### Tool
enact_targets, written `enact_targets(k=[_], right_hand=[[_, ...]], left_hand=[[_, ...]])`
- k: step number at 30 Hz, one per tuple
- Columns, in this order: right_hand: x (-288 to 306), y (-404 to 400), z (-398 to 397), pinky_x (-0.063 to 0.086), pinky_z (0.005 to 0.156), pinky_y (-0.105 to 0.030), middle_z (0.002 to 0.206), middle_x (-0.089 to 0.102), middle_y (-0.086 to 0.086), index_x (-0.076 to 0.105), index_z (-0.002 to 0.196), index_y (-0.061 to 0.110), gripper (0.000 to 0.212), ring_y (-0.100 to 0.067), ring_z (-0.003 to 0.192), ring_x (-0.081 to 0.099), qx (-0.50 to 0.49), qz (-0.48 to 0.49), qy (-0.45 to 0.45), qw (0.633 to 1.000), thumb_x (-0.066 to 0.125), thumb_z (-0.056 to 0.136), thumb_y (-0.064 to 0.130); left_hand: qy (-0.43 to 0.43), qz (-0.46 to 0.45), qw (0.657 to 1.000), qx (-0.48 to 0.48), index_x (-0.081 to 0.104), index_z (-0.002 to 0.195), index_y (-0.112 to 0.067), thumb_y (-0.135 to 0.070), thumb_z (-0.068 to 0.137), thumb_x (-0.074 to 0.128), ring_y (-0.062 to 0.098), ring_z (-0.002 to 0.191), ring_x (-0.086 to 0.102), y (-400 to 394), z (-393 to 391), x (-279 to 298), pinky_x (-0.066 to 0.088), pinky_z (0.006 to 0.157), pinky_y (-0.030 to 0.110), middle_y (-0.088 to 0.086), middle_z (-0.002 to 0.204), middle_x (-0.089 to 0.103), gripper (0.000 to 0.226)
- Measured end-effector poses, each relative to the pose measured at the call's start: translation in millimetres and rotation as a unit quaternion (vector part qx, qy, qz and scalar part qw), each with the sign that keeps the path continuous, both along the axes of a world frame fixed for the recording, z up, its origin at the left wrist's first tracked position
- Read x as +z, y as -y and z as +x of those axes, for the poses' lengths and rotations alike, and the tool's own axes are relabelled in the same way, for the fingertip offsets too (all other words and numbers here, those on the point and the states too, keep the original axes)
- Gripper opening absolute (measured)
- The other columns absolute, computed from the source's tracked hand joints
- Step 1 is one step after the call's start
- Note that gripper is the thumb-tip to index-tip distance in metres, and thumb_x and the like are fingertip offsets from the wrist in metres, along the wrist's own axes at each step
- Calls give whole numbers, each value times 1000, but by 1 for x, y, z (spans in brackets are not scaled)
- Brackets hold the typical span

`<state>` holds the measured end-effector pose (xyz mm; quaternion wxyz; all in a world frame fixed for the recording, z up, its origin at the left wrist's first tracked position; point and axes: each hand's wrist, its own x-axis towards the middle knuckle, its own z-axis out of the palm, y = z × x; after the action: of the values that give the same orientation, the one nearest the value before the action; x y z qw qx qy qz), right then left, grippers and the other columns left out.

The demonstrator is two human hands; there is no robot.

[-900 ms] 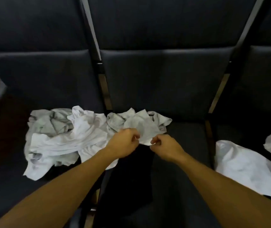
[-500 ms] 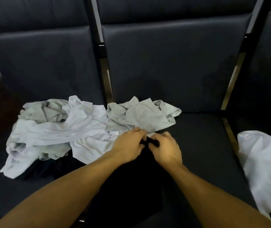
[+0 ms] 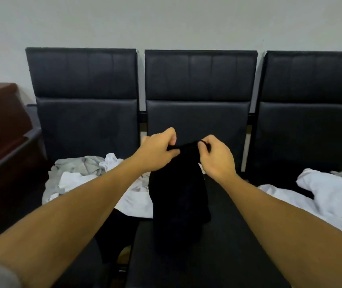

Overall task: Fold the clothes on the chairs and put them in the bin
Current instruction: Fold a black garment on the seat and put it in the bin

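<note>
- While both hands held it up over the middle chair [image 3: 199, 113], the black garment [image 3: 178, 196] hung in a bunched column straight below them, its lower end resting on or just above the seat; which of the two could not be told against the dark seat.
- The left hand [image 3: 157, 152] pinched the top edge of the garment between thumb and curled fingers, and the right hand [image 3: 213, 156] gripped the same edge just to the right, the two hands close together.
- With so narrow a grip, the cloth would probably stay twisted rather than spread, and a fold made that way would likely come out lumpy.
- If either pinch loosened while the hands slid apart along the edge, that side could drop and the garment would swing or fall in a heap below the other hand.
- Black cloth against the black seat hid seams and sleeves, so picking the wrong edge seemed an easy mistake.
- Below and to the left of the left hand lay a pile of white and grey clothes [image 3: 87, 175], near the hanging cloth; a shake could snag or drag it.
- More white clothes [image 3: 321, 192] lay well to the right of the right hand.
- The bin was not in view, so the carry there could not be judged.
</note>
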<state>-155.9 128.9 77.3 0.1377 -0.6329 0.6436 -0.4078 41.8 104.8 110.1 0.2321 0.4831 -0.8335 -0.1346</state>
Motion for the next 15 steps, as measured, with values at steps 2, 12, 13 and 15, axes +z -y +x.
enact_targets(k=[2, 12, 13, 15], right_hand=[[18, -9, -1, 43, 62, -32, 82, 64, 5, 56, 97, 21, 18, -12, 74, 60, -7, 15, 28, 999, 46, 105, 34], [19, -20, -27, 44, 66, -26, 79, 57, 5, 58, 95, 16, 19, -8, 69, 52, -13, 29, 131, 991, 45, 106, 25], [13, -18, -30, 45, 68, -27, 79, 57, 6, 59, 94, 17, 20, -9, 69, 52, -14, 36, 134, 990, 45, 106, 25], [2, -12, -35, 45, 68, -27, 78, 56, 6, 60, 92, 16, 20, -9, 70, 51, -18, 43, 150, 988, 46, 105, 23]], left_hand=[[76, -19, 997, -18, 46, 102, -26, -34, 93, 68, 16, 84, 57, -8, 7, 13, 33, 97, 40, -9, 83, 58, 24], [11, 107, 994, -29, 64, 82, -14, -31, 98, 67, 13, 71, 61, -3, 23, 7, 48, 73, 32, -1, 76, 63, 24], [-20, 108, 993, -39, 64, 79, -15, -27, 98, 68, 7, 64, 59, -2, 19, 3, 47, 67, 25, -4, 72, 62, 22], [-50, 99, 993, -46, 67, 80, -19, -24, 98, 68, 1, 65, 62, 0, 8, -8, 46, 65, 17, -8, 74, 65, 18]])
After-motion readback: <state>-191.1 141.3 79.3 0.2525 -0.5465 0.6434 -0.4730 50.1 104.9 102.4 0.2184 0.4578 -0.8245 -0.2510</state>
